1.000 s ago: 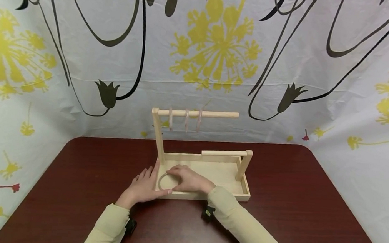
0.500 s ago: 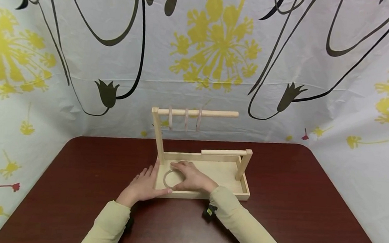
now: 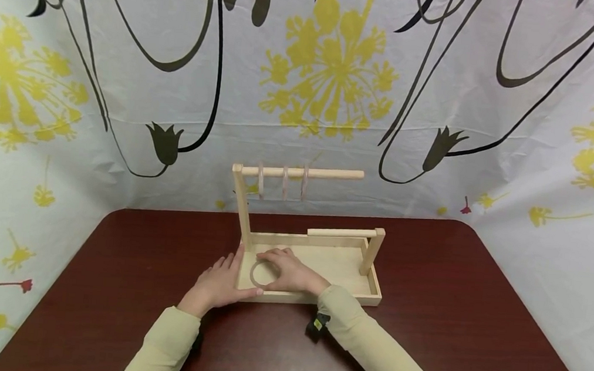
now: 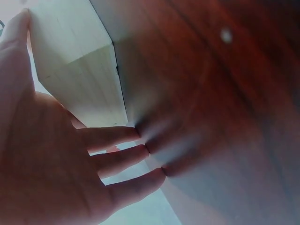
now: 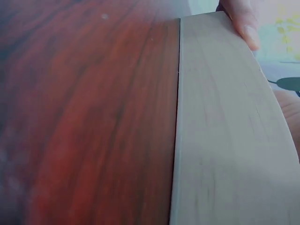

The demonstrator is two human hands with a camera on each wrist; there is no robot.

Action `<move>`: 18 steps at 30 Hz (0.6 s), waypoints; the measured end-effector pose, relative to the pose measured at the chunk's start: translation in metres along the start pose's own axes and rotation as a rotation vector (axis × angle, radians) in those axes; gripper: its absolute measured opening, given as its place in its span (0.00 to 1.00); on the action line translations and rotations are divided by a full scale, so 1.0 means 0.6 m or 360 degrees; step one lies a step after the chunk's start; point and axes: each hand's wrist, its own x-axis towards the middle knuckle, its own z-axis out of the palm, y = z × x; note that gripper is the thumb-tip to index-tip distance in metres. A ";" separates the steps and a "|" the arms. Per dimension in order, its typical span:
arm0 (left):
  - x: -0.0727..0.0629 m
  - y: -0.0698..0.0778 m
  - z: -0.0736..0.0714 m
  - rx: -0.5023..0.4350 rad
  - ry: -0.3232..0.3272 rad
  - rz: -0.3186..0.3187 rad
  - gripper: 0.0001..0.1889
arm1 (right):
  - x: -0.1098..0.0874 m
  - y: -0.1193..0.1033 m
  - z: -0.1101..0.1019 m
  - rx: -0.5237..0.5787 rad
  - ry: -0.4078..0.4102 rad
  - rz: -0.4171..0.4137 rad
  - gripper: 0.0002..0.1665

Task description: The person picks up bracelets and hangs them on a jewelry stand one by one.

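My right hand (image 3: 294, 272) reaches into a shallow wooden tray (image 3: 338, 264), thumb and fingers pinching a thin pale bangle (image 3: 253, 272) that lies near the tray's left end. My left hand (image 3: 218, 284) rests against the tray's front left corner, thumb on the front rim. In the left wrist view, that hand's spread fingers (image 4: 126, 157) reach down to the table beside the tray's wall (image 4: 84, 65). The right wrist view is mostly the tray's front wall (image 5: 220, 117), with the left thumb (image 5: 251, 37) at its far end; the right hand's grip is hidden there.
From the tray's left end rises a tall post (image 3: 242, 207) with a long bar (image 3: 335, 174), on which three pale bangles (image 3: 305, 184) hang. A shorter post (image 3: 373, 253) at the right bears a low bar (image 3: 343, 234). Underneath is a dark red table (image 3: 450, 317); patterned cloth (image 3: 304, 103) stands behind.
My right hand and the bangle shifted slightly right within the tray, then stayed almost still. The left hand keeps its place at the corner.
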 end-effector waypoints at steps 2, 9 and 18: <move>-0.001 0.000 0.000 0.0002 -0.0001 0.0000 0.60 | 0.001 0.003 0.002 0.0009 0.0013 -0.0013 0.40; -0.002 0.001 0.001 -0.0002 0.0014 -0.0002 0.60 | -0.003 0.009 0.002 0.0188 0.0079 0.0023 0.41; -0.006 0.003 -0.003 -0.0009 0.0011 -0.0011 0.60 | -0.013 0.006 -0.008 0.0342 0.0209 -0.0029 0.40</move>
